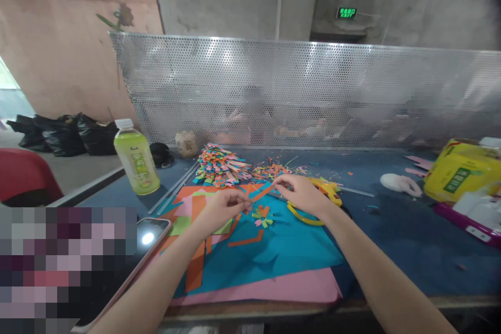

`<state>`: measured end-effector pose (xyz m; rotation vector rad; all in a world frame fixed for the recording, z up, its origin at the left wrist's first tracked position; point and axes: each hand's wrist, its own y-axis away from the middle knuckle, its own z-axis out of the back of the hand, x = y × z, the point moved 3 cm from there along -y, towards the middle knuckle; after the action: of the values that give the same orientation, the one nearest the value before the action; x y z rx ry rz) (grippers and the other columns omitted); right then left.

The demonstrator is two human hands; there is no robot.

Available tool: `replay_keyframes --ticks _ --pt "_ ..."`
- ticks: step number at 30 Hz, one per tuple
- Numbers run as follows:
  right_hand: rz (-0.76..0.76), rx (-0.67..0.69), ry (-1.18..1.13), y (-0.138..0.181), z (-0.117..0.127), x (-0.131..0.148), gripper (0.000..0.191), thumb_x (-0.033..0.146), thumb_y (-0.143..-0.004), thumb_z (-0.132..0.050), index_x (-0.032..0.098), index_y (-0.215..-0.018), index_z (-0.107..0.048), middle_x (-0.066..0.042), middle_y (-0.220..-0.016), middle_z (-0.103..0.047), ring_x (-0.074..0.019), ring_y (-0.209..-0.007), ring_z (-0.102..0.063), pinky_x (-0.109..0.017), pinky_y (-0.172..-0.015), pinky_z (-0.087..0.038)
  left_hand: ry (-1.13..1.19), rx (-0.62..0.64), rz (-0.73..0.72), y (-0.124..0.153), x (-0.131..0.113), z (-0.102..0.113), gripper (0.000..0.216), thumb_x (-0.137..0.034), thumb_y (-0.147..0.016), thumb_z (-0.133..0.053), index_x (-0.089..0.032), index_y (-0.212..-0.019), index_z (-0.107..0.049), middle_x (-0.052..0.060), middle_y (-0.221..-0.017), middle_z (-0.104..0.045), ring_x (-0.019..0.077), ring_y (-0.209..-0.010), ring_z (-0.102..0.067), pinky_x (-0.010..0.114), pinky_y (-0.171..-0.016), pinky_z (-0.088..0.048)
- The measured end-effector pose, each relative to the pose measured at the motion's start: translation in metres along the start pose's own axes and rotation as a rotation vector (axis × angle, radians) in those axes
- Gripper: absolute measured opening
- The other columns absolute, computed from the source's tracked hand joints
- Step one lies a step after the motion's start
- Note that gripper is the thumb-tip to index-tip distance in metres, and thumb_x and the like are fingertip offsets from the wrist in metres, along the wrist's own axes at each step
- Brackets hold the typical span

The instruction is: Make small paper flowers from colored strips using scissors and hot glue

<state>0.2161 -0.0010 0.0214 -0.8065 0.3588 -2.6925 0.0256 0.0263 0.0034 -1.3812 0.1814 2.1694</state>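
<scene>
1. Head view: the lower left corner was pixelated, and figures behind the perforated screen (313, 94) were blurred.
2. The yellow scissors (331, 189) were partly covered by the right hand (303, 194).
3. An orange paper strip (261, 193) was pinched at its ends by the left hand (223, 209) and right hand, fingertips closed, above the blue sheet (297, 250).

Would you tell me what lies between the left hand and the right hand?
In the head view, an orange paper strip spans the gap, pinched by the left hand and right hand.
</scene>
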Motion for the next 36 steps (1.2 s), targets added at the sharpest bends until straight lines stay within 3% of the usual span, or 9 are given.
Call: replay_keyframes --ticks 2,5,12,16,21,26,30,36 --pt "-0.137 0.049 0.244 0.003 0.002 -0.013 0.018 0.021 -0.071 -0.049 0.016 -0.088 -0.055 -0.009 -0.095 -0.058 -0.0206 -0.089 -0.054 -0.029 -0.072 -0.041 -0.046 -0.084 0.013 0.001 0.0 0.004 0.019 -0.035 -0.066 -0.056 -0.017 -0.067 -0.061 0.002 -0.062 -0.061 0.0105 -0.057 -0.054 0.019 -0.05 -0.04" --pt "-0.301 0.14 0.368 0.008 0.0 -0.03 0.025 0.015 -0.059 -0.06 0.012 -0.083 -0.055 -0.017 -0.091 -0.058 -0.0296 -0.085 -0.055 -0.035 -0.065 -0.042 -0.064 -0.158 0.019 0.001 -0.002 0.008 0.02 -0.036 -0.065 -0.056 -0.017 -0.067 -0.062 0.0 -0.059 -0.059 0.0096 -0.051 -0.051 0.019 -0.047 -0.037" --pt "-0.415 0.264 0.47 0.007 0.001 -0.035 0.032 0.016 -0.049 -0.066 0.014 -0.079 -0.055 -0.015 -0.086 -0.059 -0.0291 -0.079 -0.058 -0.03 -0.056 -0.043 -0.027 -0.241 -0.009 0.002 -0.004 0.012 0.022 -0.038 -0.062 -0.058 -0.017 -0.069 -0.062 0.001 -0.064 -0.061 0.0114 -0.056 -0.052 0.02 -0.049 -0.038" --pt "-0.406 0.222 0.501 0.008 0.006 -0.031 0.037 0.015 -0.047 -0.065 0.011 -0.083 -0.055 -0.019 -0.093 -0.057 -0.0318 -0.082 -0.057 -0.031 -0.056 -0.042 0.078 -0.305 0.038 0.002 -0.002 0.015 0.029 -0.04 -0.06 -0.06 -0.017 -0.076 -0.061 0.001 -0.064 -0.059 0.0121 -0.058 -0.054 0.02 -0.047 -0.039" --pt "-0.314 0.06 0.48 0.005 0.013 -0.017 0.029 0.026 -0.066 -0.053 0.012 -0.091 -0.05 -0.015 -0.094 -0.057 -0.0252 -0.087 -0.055 -0.028 -0.064 -0.04 0.294 -0.454 0.124 0.002 0.005 0.022 0.036 -0.042 -0.056 -0.063 -0.015 -0.079 -0.06 0.002 -0.067 -0.057 0.0111 -0.062 -0.053 0.018 -0.047 -0.039" --pt "-0.239 -0.047 0.234 0.004 0.013 -0.01 0.033 0.044 -0.069 -0.052 0.017 -0.09 -0.05 -0.01 -0.087 -0.06 -0.0213 -0.08 -0.057 -0.026 -0.061 -0.04 0.365 -0.537 0.15 0.003 0.011 0.027 0.04 -0.044 -0.054 -0.065 -0.016 -0.082 -0.061 0.003 -0.071 -0.058 0.0105 -0.063 -0.052 0.018 -0.049 -0.04" --pt "-0.128 -0.056 0.008 0.009 0.007 -0.008 0.035 0.045 -0.07 -0.053 0.021 -0.094 -0.048 -0.007 -0.085 -0.06 -0.0194 -0.075 -0.056 -0.026 -0.06 -0.04 0.409 -0.563 0.161 0.003 0.01 0.028 0.043 -0.044 -0.05 -0.067 -0.016 -0.082 -0.062 0.004 -0.075 -0.06 0.0103 -0.063 -0.051 0.018 -0.05 -0.04" --pt "-0.125 0.013 -0.03 0.013 0.007 -0.008 0.033 0.05 -0.068 -0.052 0.021 -0.083 -0.048 -0.004 -0.076 -0.059 -0.0181 -0.066 -0.054 -0.026 -0.055 -0.038 0.361 -0.534 0.126 0.002 0.008 0.027 0.041 -0.045 -0.052 -0.065 -0.016 -0.082 -0.063 0.002 -0.069 -0.059 0.0092 -0.06 -0.05 0.019 -0.051 -0.04"
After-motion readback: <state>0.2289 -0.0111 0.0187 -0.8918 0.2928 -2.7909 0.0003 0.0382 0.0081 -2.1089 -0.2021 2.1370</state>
